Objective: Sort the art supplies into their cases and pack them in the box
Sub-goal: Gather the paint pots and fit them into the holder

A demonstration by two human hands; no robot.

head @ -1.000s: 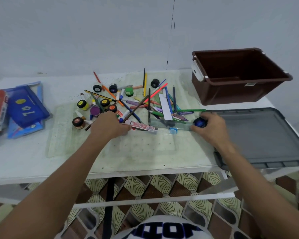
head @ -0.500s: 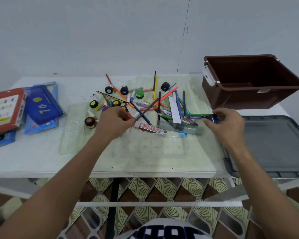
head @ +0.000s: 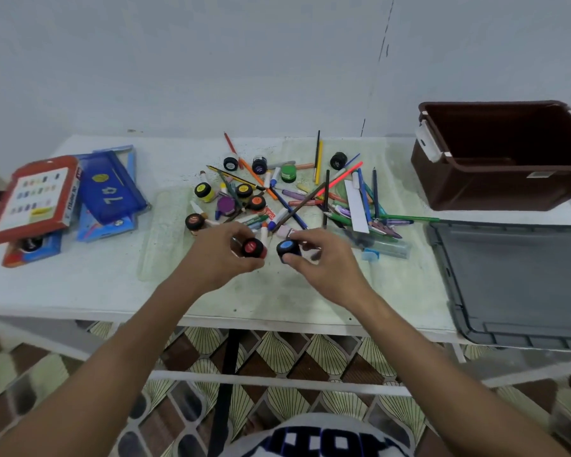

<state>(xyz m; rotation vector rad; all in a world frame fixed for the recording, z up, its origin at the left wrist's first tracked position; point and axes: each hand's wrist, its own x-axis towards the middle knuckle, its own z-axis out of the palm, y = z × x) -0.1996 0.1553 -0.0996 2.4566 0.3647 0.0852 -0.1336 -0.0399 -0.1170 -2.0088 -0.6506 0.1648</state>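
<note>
Left hand (head: 225,255) curled round a red-capped paint pot (head: 252,248), at centre frame just above the pale surface (head: 106,285). Right hand (head: 323,258) pinching a blue-capped paint pot (head: 288,248) between thumb and fingers, just beside the red one, the two pots near but apart. Directly above the hands, a jumbled heap of pencils, pens and crayons (head: 314,196) mixed with more small paint pots (head: 226,204); a clear pencil case (head: 381,247) at the heap's lower right edge. At left of frame, a red-framed paint case (head: 33,199) overlapping a blue case (head: 111,189), both stacked on other flat packs. At upper right, an open brown box (head: 495,179); below it at right, a grey lid (head: 515,282) lying flat, partly overhanging the surface edge.
</note>
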